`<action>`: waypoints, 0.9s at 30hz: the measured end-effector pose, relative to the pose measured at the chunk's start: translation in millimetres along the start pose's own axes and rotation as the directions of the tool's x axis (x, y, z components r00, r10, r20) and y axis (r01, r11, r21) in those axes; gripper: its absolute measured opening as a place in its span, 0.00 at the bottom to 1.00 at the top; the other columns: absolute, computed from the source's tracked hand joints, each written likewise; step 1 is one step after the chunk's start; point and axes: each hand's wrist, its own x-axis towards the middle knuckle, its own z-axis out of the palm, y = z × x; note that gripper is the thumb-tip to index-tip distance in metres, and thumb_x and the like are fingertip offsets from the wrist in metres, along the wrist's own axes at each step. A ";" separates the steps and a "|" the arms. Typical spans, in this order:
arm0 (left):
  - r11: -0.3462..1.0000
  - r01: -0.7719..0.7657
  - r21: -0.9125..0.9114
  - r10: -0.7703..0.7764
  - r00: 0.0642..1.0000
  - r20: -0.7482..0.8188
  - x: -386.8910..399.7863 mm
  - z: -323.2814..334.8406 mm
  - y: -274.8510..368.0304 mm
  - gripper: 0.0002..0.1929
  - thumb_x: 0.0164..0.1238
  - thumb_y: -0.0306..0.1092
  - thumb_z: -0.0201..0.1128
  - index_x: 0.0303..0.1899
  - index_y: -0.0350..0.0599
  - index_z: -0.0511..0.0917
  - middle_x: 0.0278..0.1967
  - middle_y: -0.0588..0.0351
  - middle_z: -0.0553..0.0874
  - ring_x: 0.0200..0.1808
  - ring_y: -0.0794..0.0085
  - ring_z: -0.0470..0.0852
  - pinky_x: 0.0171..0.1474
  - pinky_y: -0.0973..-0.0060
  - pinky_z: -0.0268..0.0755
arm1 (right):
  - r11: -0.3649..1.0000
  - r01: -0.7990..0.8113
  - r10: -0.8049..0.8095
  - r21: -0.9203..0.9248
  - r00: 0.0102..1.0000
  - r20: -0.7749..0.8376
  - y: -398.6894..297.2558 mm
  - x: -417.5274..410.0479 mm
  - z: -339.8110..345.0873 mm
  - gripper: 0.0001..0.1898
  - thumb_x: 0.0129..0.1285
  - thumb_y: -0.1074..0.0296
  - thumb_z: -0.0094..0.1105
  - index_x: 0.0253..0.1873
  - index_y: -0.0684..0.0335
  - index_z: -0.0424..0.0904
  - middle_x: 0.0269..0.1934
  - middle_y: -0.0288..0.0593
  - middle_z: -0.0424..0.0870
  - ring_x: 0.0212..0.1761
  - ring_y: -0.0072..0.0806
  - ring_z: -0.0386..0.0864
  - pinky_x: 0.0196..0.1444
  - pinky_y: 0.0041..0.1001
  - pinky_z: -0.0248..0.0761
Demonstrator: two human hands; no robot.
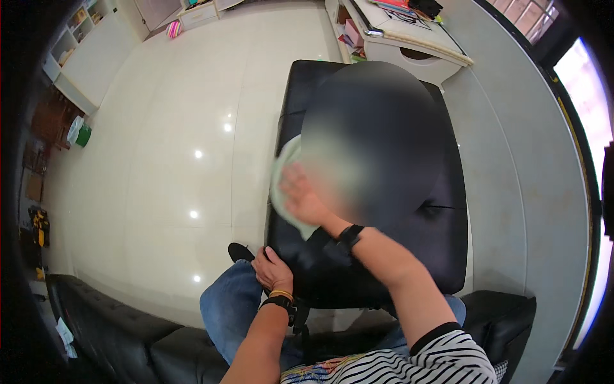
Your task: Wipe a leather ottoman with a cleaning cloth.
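Note:
A black padded bench (417, 254) with a leather-like, tufted top stands before me. On its left side lies a pale green cloth (288, 211), and my right hand (300, 194) is on it, fingers pointing up and left. Motion smears that hand, and a large blurred oval hides much of the cloth and the bench's middle. My left hand (273, 273) grips the bench's near left corner, away from the cloth. Both wrists wear dark bands.
A black sofa (120, 326) curves along the near side. Ahead stands a white cabinet (407, 48) with things on top. A grey wall (499, 144) borders the right. At far left are a green bin (82, 134) and a striped ball (174, 30) on the tiled floor (168, 182).

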 end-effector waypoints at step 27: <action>0.998 -0.042 -0.055 0.045 0.998 0.048 -5.2 9.3 21.1 0.25 0.78 0.52 0.43 0.52 0.39 0.78 0.49 0.42 0.83 0.52 0.45 0.78 0.54 0.52 0.69 | 0.386 -0.901 0.912 -0.197 0.405 -0.067 271.4 -438.7 -102.9 0.35 0.75 0.44 0.36 0.78 0.60 0.46 0.74 0.65 0.53 0.75 0.61 0.51 0.74 0.53 0.47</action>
